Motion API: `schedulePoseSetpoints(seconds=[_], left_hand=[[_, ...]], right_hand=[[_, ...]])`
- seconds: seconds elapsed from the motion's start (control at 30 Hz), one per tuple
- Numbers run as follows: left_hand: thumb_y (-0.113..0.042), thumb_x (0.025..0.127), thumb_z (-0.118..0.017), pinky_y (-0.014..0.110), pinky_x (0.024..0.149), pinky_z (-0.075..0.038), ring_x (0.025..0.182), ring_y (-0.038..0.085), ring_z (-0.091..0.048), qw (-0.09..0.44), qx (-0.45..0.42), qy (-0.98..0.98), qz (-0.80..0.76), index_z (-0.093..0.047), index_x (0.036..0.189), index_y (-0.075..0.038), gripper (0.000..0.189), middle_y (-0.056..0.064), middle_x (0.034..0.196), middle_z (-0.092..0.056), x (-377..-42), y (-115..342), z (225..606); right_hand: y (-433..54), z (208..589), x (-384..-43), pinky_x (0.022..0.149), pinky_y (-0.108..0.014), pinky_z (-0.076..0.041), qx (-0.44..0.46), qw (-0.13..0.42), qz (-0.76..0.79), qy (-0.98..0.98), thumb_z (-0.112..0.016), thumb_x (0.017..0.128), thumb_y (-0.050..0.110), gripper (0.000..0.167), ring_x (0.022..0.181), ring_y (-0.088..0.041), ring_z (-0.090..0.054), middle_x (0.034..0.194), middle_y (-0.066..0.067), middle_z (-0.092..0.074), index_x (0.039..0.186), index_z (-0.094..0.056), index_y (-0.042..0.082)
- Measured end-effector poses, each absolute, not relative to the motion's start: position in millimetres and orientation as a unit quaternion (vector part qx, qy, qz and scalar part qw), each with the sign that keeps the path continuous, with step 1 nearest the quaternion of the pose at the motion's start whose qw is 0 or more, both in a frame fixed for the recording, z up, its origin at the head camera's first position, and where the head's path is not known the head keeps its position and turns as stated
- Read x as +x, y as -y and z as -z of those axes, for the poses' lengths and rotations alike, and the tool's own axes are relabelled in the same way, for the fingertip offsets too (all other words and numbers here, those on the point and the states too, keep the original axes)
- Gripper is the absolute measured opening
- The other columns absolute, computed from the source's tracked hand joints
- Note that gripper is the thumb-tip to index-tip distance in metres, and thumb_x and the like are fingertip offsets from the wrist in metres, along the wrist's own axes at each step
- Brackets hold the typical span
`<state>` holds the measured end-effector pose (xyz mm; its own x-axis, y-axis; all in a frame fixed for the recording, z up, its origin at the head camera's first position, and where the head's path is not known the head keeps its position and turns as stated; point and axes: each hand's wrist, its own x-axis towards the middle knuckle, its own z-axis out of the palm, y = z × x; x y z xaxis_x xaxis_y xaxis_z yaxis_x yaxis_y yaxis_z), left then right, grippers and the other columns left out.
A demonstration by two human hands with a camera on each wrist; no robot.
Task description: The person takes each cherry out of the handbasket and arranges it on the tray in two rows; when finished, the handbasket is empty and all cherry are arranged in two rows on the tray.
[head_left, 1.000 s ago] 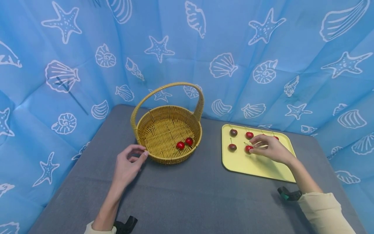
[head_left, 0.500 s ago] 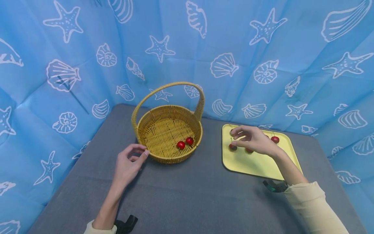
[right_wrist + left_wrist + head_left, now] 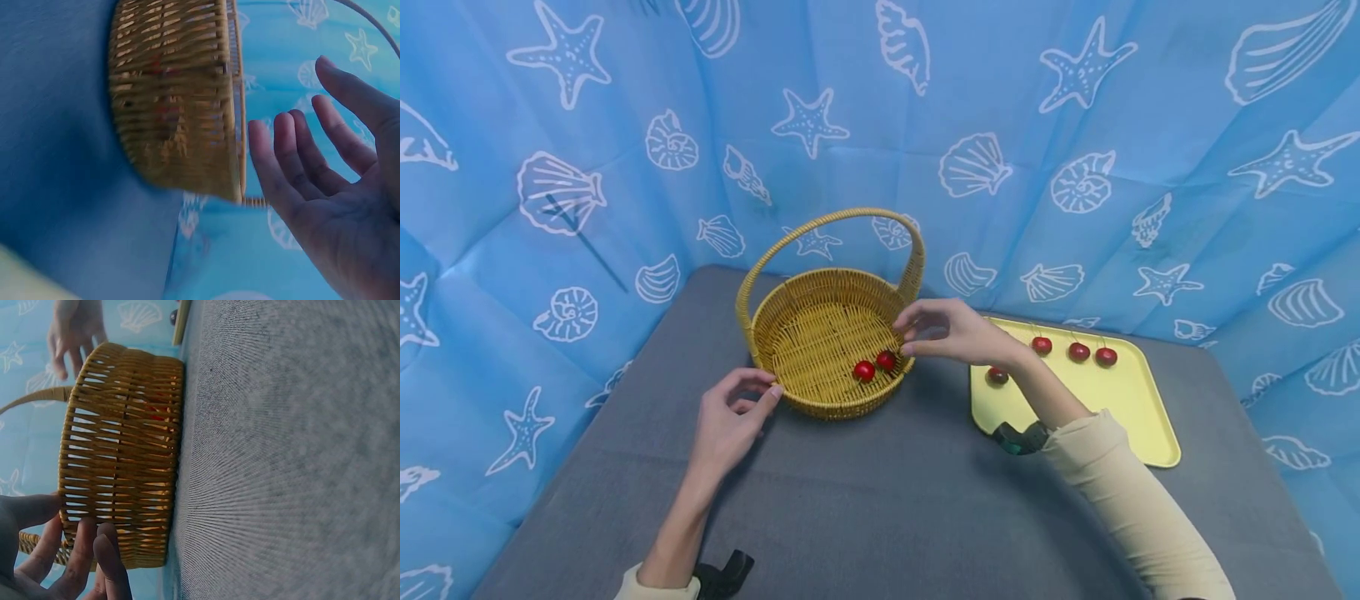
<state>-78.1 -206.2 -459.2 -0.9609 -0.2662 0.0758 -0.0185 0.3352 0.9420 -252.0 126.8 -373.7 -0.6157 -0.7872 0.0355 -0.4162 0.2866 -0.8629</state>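
A round yellow wicker basket (image 3: pixel 842 408) with a tall arched handle stands on the grey table, two red cherries (image 3: pixel 864 372) lying on its floor near the right side. My left hand (image 3: pixel 730 425) pinches the near-left rim with thumb and index finger, the other fingers curled by the outer wall. Over the right rim is my right hand (image 3: pixel 951 332), thumb apart from the fingers. In the right wrist view its fingers (image 3: pixel 312 162) are loosely spread and nothing shows between them. The yellow tray (image 3: pixel 1105 417) lies right of the basket, partly hidden by the right forearm.
Several more cherries (image 3: pixel 1078 352) sit on the tray, mostly in a row toward its far side. A blue curtain (image 3: pixel 850 50) with white shells and starfish hangs behind and along both sides of the grey table (image 3: pixel 865 517).
My right hand has travelled left from above the tray's cherries to the basket's right rim. My left hand and the basket have stayed in place, and the same two cherries show inside.
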Motion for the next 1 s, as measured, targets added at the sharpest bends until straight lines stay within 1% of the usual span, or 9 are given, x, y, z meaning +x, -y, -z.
schedulePoseSetpoints(seconds=[0.07,0.17,0.3,0.4,0.5,0.67,0.8,0.87,1.0], left_hand=[[-0.022,0.102,-0.078,0.034,0.059,-0.062,0.074,0.026,-0.075,0.109,0.089,0.81,0.57,-0.073,0.121,-0.008,0.024,0.018,0.111,-0.074,-78,206,459],[-0.023,0.102,-0.078,0.036,0.059,-0.062,0.074,0.026,-0.075,0.108,0.091,0.811,0.568,-0.073,0.121,-0.009,0.024,0.018,0.111,-0.075,-78,206,459],[-0.025,0.102,-0.078,0.036,0.059,-0.062,0.074,0.026,-0.075,0.106,0.092,0.812,0.567,-0.073,0.121,-0.01,0.025,0.018,0.112,-0.075,-78,206,459],[-0.026,0.102,-0.078,0.035,0.059,-0.062,0.074,0.025,-0.075,0.106,0.092,0.812,0.567,-0.073,0.122,-0.01,0.026,0.018,0.113,-0.075,-78,206,458],[-0.026,0.102,-0.078,0.035,0.059,-0.062,0.074,0.024,-0.075,0.106,0.092,0.812,0.566,-0.073,0.122,-0.01,0.026,0.018,0.113,-0.075,-78,206,458],[-0.026,0.102,-0.078,0.035,0.059,-0.062,0.074,0.025,-0.075,0.105,0.09,0.812,0.568,-0.073,0.122,-0.01,0.026,0.018,0.112,-0.075,-78,206,458],[-0.026,0.102,-0.078,0.035,0.059,-0.062,0.073,0.024,-0.075,0.106,0.086,0.81,0.571,-0.073,0.121,-0.01,0.025,0.018,0.111,-0.075,-78,206,459],[-0.027,0.102,-0.078,0.034,0.059,-0.062,0.073,0.024,-0.075,0.107,0.086,0.809,0.572,-0.074,0.121,-0.01,0.026,0.018,0.111,-0.075,-77,206,458],[-0.027,0.102,-0.078,0.033,0.059,-0.061,0.074,0.023,-0.075,0.107,0.086,0.808,0.572,-0.073,0.121,-0.01,0.026,0.018,0.112,-0.075,-77,206,458]], right_hand=[[-111,374,-258,0.107,-0.047,-0.061,-0.395,0.221,0.443,-0.774,-0.08,0.098,0.01,0.034,0.124,-0.039,-0.07,0.131,-0.013,-0.072,0.131,-0.071,0.007],[-91,377,-266,0.115,-0.051,-0.055,-0.398,0.254,0.418,-0.776,-0.08,0.1,0.017,0.036,0.133,-0.04,-0.067,0.138,-0.012,-0.072,0.134,-0.07,0.01],[-70,380,-275,0.121,-0.046,-0.051,-0.39,0.307,0.384,-0.779,-0.077,0.103,0.023,0.04,0.14,-0.035,-0.064,0.146,-0.018,-0.068,0.138,-0.067,0.009],[-59,381,-279,0.12,-0.043,-0.052,-0.375,0.336,0.359,-0.786,-0.075,0.104,0.025,0.044,0.138,-0.031,-0.065,0.146,-0.02,-0.068,0.142,-0.065,0.006],[-52,381,-281,0.119,-0.043,-0.052,-0.364,0.359,0.33,-0.794,-0.075,0.104,0.029,0.048,0.138,-0.029,-0.064,0.144,-0.015,-0.07,0.144,-0.063,0.004],[-43,384,-280,0.115,-0.044,-0.054,-0.361,0.396,0.29,-0.793,-0.073,0.105,0.035,0.049,0.134,-0.025,-0.065,0.142,-0.01,-0.07,0.144,-0.062,0.007],[-37,389,-277,0.108,-0.037,-0.057,-0.377,0.421,0.268,-0.781,-0.072,0.105,0.029,0.048,0.129,-0.022,-0.067,0.14,-0.012,-0.07,0.146,-0.061,0.005],[-33,392,-277,0.105,-0.032,-0.057,-0.396,0.424,0.255,-0.774,-0.072,0.105,0.024,0.046,0.127,-0.021,-0.067,0.138,-0.014,-0.071,0.144,-0.061,0.003],[-28,398,-276,0.103,-0.029,-0.056,-0.43,0.427,0.228,-0.762,-0.073,0.104,0.015,0.039,0.124,-0.021,-0.067,0.136,-0.016,-0.071,0.14,-0.065,0.0]])
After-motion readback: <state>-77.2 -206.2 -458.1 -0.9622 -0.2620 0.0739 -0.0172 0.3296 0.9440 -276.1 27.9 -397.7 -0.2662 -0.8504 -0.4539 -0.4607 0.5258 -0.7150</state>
